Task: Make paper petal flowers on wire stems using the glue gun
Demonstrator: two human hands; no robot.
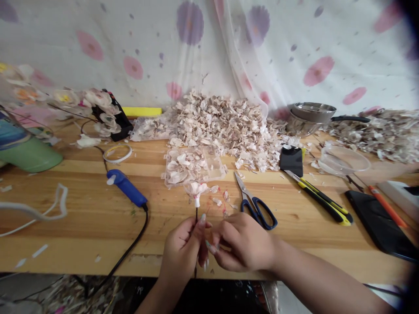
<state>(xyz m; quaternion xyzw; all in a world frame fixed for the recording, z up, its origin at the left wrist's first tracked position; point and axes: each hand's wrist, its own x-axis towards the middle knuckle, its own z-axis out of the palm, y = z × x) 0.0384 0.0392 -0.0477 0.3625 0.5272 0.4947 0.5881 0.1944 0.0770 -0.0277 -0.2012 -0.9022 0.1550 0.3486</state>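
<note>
Flower (196,189) stands upright over the middle of the table (304,244), held up by its dark stem. At the back of the table is a large pile (222,122) of pale petals. The person's left hand (182,246) is clamped on the stem (196,213), with the thumb across it; the right hand (247,242) is bent just beside it, thumb and fingers drawn in, though whether they pinch anything cannot be told. Beyond the flower lies a box (213,162), part filled with petals, and scissors (248,197) rest to the right, blades pointing away. Smaller still, a white collar (197,202) sits under the bloom. The step in hand looks to be finger work at the stem, below the collar. The next move seems to call for a steady left hold and close, light right fingers, clear of the bloom.
</note>
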